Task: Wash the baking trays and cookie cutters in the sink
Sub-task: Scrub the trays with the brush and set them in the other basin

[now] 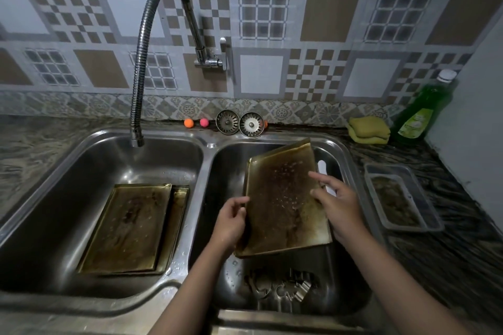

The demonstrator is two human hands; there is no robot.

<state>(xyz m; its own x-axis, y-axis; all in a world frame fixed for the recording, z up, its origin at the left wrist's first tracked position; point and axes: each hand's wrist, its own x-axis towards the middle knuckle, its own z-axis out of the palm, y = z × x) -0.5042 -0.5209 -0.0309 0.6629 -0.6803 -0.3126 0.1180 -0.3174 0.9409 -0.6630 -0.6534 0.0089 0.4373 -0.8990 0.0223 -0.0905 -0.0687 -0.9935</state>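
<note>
The lower tray [178, 223] in the left basin shows only a right-hand strip beneath the upper tray [128, 228]. Cookie cutters [280, 287] are blurred; shapes indistinct. The held tray [283, 198] hides the left hand [231, 223] fingertips. Bottle [420, 114] label unreadable.

Head camera looks down, close over double sink [206, 144].

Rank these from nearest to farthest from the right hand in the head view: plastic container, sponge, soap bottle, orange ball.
From the right hand:
1. Plastic container, on the counter just to its right.
2. Sponge, back right by the wall.
3. Soap bottle, far right corner.
4. Orange ball, back left behind the sink.
</note>
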